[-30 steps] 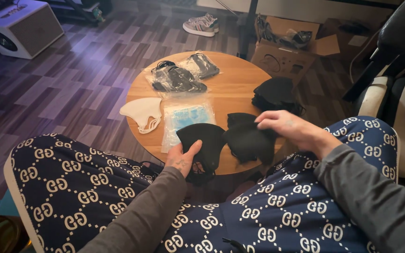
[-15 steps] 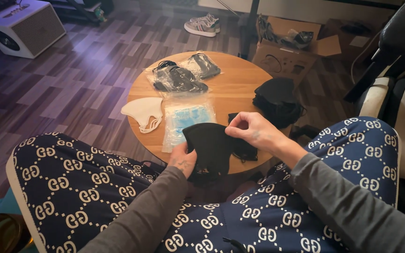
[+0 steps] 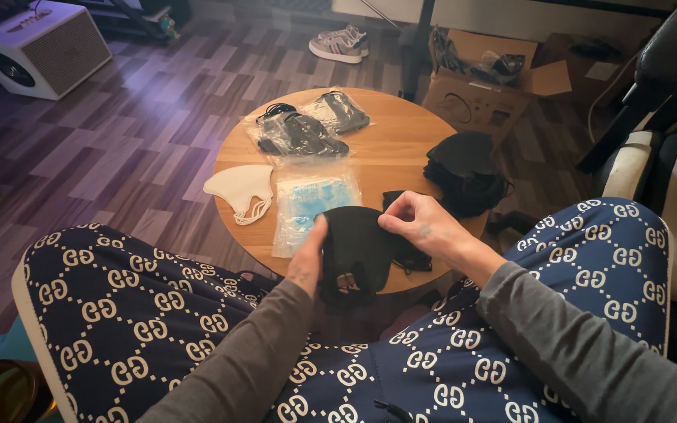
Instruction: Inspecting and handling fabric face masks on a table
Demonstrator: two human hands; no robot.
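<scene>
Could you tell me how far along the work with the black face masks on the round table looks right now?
Looks done: a stack of black masks sits on the round table. In hand: the left hand and right hand both grip one black mask. Left: bagged masks, a blue pack and a white mask lie untouched.

Round wooden table (image 3: 401, 149) on dark wood-plank floor (image 3: 119, 133)

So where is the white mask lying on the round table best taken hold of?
By judgement, pinch the white mask at its ear loops, coming from the near, lower edge: they stick out past the flat-lying body, free of the blue pack beside it.
</scene>
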